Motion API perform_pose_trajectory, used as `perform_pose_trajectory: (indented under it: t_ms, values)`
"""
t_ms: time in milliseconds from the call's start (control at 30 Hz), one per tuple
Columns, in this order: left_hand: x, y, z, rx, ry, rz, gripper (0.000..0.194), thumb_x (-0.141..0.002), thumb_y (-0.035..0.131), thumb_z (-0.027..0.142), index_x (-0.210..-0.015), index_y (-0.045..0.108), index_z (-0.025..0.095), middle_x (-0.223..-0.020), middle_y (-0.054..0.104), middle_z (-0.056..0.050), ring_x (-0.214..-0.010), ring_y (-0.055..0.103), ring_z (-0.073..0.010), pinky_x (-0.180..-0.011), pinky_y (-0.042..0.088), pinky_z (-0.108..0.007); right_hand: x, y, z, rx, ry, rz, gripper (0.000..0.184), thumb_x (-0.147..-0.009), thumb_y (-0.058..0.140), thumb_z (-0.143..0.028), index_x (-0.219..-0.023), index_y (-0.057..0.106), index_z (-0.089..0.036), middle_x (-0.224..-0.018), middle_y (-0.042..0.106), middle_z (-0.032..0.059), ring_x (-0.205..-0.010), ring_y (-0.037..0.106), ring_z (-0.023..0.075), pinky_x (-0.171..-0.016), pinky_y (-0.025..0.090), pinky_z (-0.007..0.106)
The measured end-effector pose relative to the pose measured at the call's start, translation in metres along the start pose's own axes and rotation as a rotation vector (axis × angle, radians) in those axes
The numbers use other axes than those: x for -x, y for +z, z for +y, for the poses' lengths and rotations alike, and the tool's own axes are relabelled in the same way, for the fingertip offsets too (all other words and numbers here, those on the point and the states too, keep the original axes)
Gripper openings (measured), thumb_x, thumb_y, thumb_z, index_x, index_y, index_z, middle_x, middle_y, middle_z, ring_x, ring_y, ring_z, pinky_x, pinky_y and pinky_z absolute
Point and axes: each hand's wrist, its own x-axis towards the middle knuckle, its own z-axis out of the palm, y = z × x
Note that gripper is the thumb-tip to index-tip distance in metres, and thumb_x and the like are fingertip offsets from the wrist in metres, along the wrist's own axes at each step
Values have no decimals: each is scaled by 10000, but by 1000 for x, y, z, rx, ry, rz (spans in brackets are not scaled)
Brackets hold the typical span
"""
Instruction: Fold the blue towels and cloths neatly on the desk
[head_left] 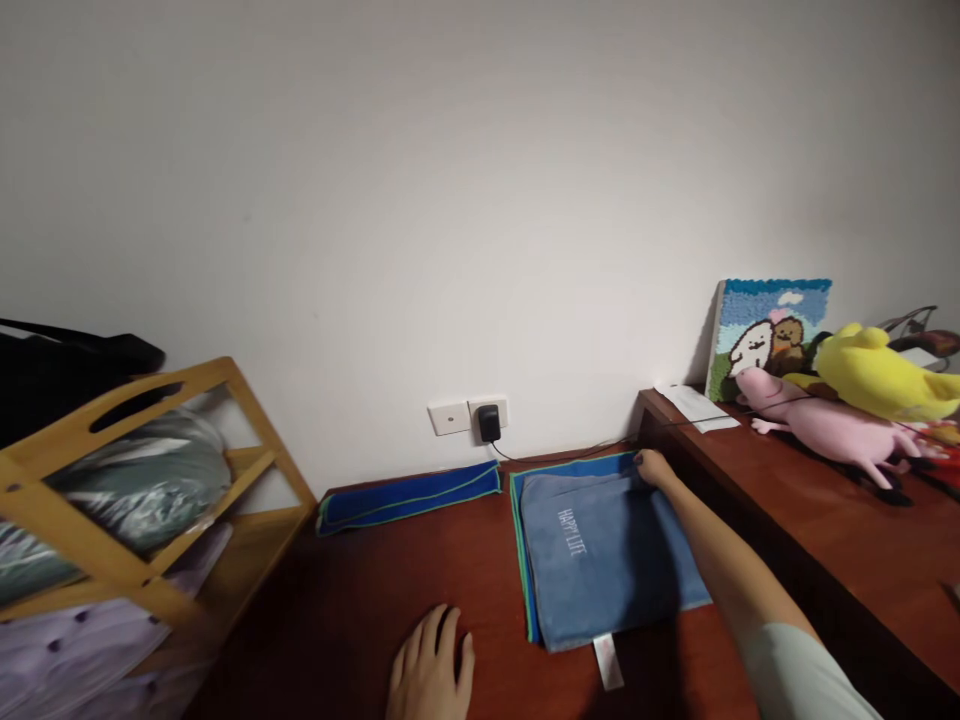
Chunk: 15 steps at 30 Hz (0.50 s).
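A grey-blue towel [600, 570] lies flat on the dark red-brown wooden surface, lettered "HAPPY LIFE", with a white tag [608, 662] sticking out at its near edge. Beneath it, a blue cloth with green edging [525, 590] shows along the left and far sides. My right hand [654, 469] is closed at the towel's far right corner; its fingertips are partly hidden. Lower down, my left hand [432, 665] rests palm down on the bare wood, fingers spread, left of the towel. A folded blue cloth strip [409, 499] lies along the wall.
A black plug [489, 423] sits in the wall socket, its cable running right. On the raised ledge [817, 520] at right are a pink plush toy [832, 420], a yellow plush toy [885, 370], a paper [696, 406] and a dog picture [772, 335]. A wooden rack [247, 430] stands left.
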Motion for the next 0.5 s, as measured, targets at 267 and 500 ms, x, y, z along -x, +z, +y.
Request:
perform_pose_trajectory:
  t_ms: [267,500]
  values:
    - [1,-7,7,-25,-3,18,417,-991,445,414,-1253,700,214,-1309,719,-99,-1213,649,-281,-1009,522,-455,9,-14,-28,-59,68,122,443,-978,453,-185,-1382,611,-94,-1320,634,241,-1147,656,282,-975,481,368]
    - [2,-13,11,-54,6,29,380,-995,472,381,-1255,696,217,-1309,719,-90,-1212,650,-278,-1017,525,-455,29,28,-120,-153,-420,-119,275,-962,640,-301,-1210,730,-223,-1285,713,66,-1238,609,215,-1075,434,324]
